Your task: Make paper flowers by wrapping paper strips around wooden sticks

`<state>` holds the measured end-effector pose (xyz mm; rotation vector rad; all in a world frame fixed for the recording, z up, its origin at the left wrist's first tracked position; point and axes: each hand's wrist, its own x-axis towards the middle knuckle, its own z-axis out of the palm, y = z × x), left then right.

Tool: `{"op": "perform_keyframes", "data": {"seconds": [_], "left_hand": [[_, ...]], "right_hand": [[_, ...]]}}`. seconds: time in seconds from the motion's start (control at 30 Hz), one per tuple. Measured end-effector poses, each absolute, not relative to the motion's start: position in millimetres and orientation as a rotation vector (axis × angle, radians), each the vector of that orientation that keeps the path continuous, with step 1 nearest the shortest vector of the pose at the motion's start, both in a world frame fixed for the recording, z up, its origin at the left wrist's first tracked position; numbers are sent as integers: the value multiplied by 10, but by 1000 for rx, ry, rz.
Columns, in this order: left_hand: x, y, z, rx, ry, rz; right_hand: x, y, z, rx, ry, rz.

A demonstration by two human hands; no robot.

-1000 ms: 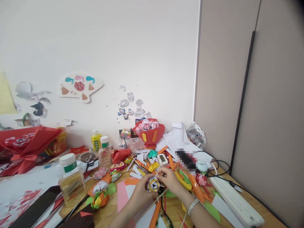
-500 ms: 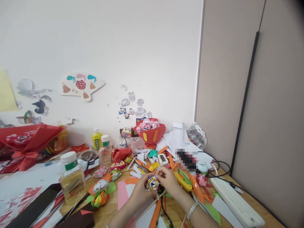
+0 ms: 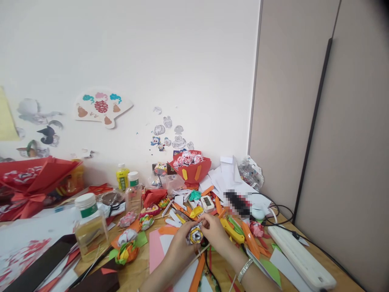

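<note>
A paper flower [image 3: 195, 235] in white and yellow with dark inner folds is held up over the table, its face toward me. My left hand [image 3: 182, 241] wraps round it from the left and below. At its upper right edge, my right hand [image 3: 211, 227] pinches the outer petals with thumb and forefinger. A thin wooden stick [image 3: 199, 252] slants below the flower; whether it joins the flower is hidden by my hands. Pink paper [image 3: 154, 247] and white sheets lie beneath my forearms.
Finished paper flowers [image 3: 127, 252] and a clear jar [image 3: 90, 227] stand to the left. Behind are a red-wrapped bouquet [image 3: 191, 166] and a white timer [image 3: 207, 203]. A yellow utility knife [image 3: 231, 231], orange strips and a white power strip [image 3: 300, 257] lie to the right.
My right fingers have shifted slightly along the flower's upper edge, and its face has turned a little. The whole view has moved slightly; the table things stay put.
</note>
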<state>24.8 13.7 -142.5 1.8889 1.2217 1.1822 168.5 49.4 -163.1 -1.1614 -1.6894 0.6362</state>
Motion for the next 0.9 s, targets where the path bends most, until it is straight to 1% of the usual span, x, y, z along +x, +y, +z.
{"op": "perform_keyframes", "data": {"seconds": [0.17, 0.23, 0.37, 0.43, 0.53, 0.63, 0.8, 0.9], "left_hand": [[201, 197, -1461, 1969, 1211, 1195], [177, 232, -1483, 1988, 1223, 1213], [138, 296, -1569, 2012, 1260, 1218], [129, 314, -1615, 2024, 1254, 1216], [135, 304, -1645, 2035, 1235, 1217], [156, 264, -1609, 2021, 1240, 1213], [165, 214, -1516, 2021, 1241, 1163], [150, 214, -1536, 2014, 1220, 1158]], "right_hand": [[1690, 480, -1618, -1130, -1727, 654], [1700, 451, -1585, -1136, -1833, 479], [1710, 369, -1490, -1072, -2135, -34], [1709, 340, -1456, -1059, -2205, -179], [1708, 323, -1434, -1060, -2249, -308], [1714, 318, -1424, -1059, -2249, -348], [1736, 302, -1400, -1027, -2208, -280], [1756, 305, -1399, -1001, -2300, -352]]}}
